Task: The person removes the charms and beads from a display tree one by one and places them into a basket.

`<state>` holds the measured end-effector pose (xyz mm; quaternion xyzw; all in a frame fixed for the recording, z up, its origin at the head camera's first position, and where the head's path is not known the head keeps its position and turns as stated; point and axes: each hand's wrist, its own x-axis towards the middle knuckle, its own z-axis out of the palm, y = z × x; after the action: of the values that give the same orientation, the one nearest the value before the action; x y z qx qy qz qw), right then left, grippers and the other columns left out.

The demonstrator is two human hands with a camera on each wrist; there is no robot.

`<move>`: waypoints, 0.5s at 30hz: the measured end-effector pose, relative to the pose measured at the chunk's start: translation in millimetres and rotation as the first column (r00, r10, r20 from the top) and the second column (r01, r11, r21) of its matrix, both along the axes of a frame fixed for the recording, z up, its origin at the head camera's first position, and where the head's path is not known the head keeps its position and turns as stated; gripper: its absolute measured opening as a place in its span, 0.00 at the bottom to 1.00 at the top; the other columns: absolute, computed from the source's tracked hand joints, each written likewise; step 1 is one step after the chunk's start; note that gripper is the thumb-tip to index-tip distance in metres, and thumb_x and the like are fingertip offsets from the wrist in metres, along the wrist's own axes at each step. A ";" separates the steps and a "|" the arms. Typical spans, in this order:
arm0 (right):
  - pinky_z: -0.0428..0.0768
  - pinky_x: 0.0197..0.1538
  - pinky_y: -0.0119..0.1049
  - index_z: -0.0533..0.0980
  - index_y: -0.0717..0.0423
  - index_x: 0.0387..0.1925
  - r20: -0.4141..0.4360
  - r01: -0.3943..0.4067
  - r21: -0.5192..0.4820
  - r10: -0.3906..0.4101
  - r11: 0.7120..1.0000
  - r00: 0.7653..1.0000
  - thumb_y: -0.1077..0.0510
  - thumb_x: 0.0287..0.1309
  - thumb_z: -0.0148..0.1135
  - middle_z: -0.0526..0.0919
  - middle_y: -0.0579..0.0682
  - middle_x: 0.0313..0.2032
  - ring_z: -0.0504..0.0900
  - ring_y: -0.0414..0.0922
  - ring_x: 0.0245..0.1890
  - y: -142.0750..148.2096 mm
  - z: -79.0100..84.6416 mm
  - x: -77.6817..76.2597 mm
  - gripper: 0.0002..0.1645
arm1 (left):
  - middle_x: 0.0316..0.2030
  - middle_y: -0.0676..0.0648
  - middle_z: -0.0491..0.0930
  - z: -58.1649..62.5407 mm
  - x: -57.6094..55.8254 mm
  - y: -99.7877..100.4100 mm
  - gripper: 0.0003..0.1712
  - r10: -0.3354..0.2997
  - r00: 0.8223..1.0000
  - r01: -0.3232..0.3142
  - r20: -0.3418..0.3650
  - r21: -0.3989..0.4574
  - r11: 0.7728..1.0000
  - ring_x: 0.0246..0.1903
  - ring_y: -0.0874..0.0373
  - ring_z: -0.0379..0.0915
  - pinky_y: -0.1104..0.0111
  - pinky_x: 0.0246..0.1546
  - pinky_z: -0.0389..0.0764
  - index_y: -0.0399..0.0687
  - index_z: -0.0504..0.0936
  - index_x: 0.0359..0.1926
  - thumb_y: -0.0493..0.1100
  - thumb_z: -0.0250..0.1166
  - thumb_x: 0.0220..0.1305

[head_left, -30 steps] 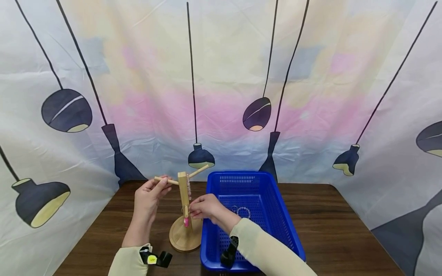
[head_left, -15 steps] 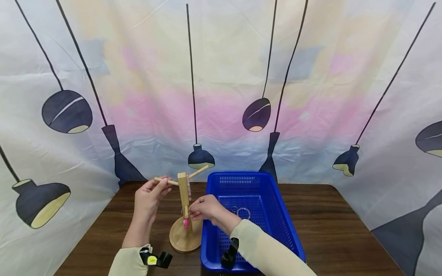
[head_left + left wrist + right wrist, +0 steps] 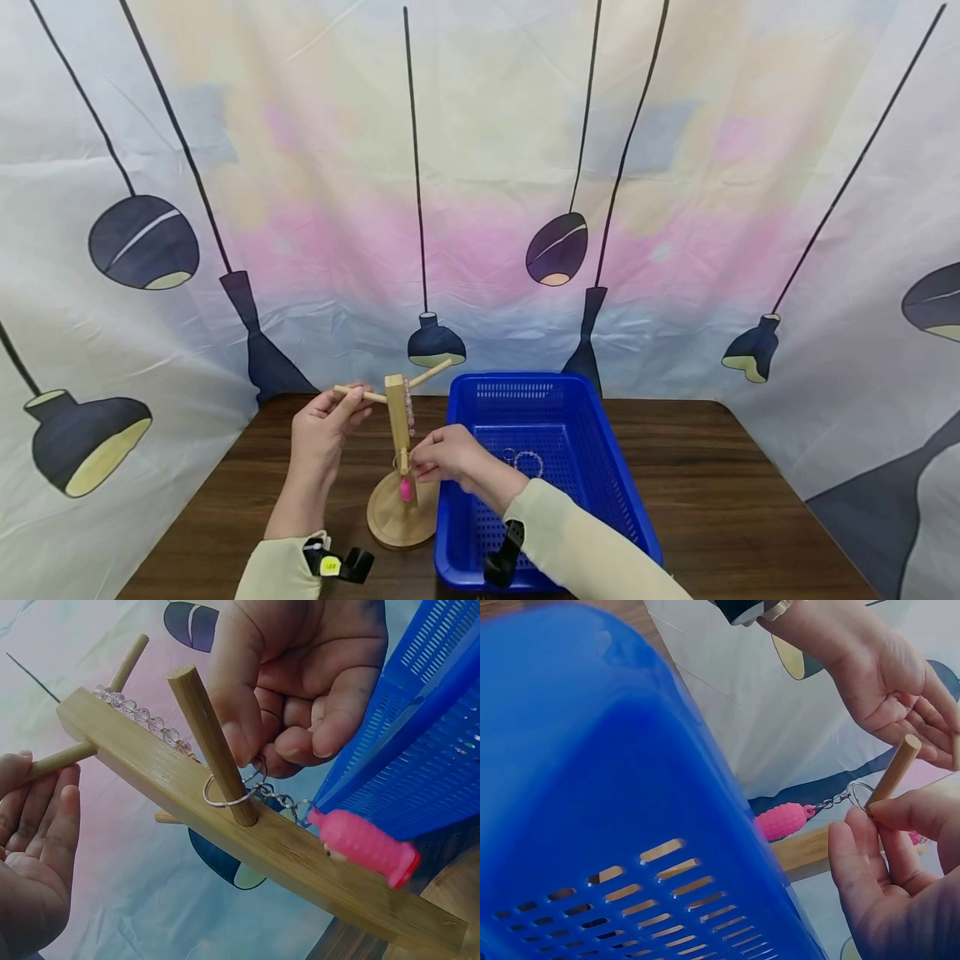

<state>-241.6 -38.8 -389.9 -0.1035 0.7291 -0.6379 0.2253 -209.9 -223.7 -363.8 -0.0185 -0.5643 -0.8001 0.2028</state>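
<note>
My left hand (image 3: 322,437) pinches a side peg (image 3: 61,761) of a wooden jewelry stand (image 3: 397,417). The right hand (image 3: 457,456) is at the peg facing me (image 3: 214,742), thumb and fingers pinching the metal ring of a keychain. That ring (image 3: 225,804) loops around this peg close to the post, as the left wrist view shows. From its short chain hangs a bumpy pink charm (image 3: 371,844). A pink clear-bead bracelet (image 3: 142,715) hangs from the far right peg (image 3: 432,372).
Right beside the stand's round base (image 3: 397,521) is a blue perforated basket (image 3: 525,377), under my right forearm. A beaded bracelet (image 3: 531,453) and a smaller ring-shaped item lie in it. The dark wood table (image 3: 712,483) ends at a printed curtain (image 3: 487,167).
The right hand has lowered slightly with the keychain's ring, and the pink charm hangs a bit lower and shows more fully. The left hand keeps its hold on the side peg.
</note>
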 end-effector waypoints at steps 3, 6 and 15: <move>0.93 0.45 0.43 0.84 0.70 0.36 -0.003 -0.012 -0.003 0.012 1.000 1.000 0.70 0.61 0.63 0.86 0.50 0.24 0.82 0.36 0.22 1.2 0.9 1.2 0.06 | 0.32 0.59 0.90 0.1 0.1 0.2 0.14 0.002 1.000 -0.002 0.000 -0.001 1.000 0.34 0.70 0.88 0.79 0.39 0.88 0.54 0.90 0.35 0.32 0.63 0.71; 0.93 0.45 0.44 0.84 0.70 0.36 -0.003 -0.024 -0.003 0.024 1.000 1.000 0.69 0.60 0.63 0.86 0.50 0.24 0.82 0.36 0.23 2.6 2.0 2.2 0.06 | 0.32 0.59 0.90 0.1 0.1 0.4 0.16 0.005 1.000 -0.005 0.002 -0.002 1.000 0.34 0.70 0.88 0.79 0.39 0.88 0.57 0.89 0.34 0.32 0.63 0.72; 0.93 0.43 0.41 0.84 0.69 0.36 -0.005 -0.050 -0.002 0.050 0.999 0.999 0.70 0.60 0.63 0.85 0.49 0.24 0.83 0.36 0.23 5.7 4.6 5.1 0.06 | 0.32 0.60 0.90 0.3 -0.4 1.1 0.13 0.021 1.000 -0.021 0.014 -0.012 1.000 0.36 0.70 0.87 0.79 0.39 0.88 0.54 0.89 0.35 0.32 0.63 0.72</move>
<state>-236.6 -33.1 -385.2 -0.1235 0.7262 -0.6324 0.2396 -210.3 -222.6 -363.5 -0.0082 -0.5706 -0.7946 0.2073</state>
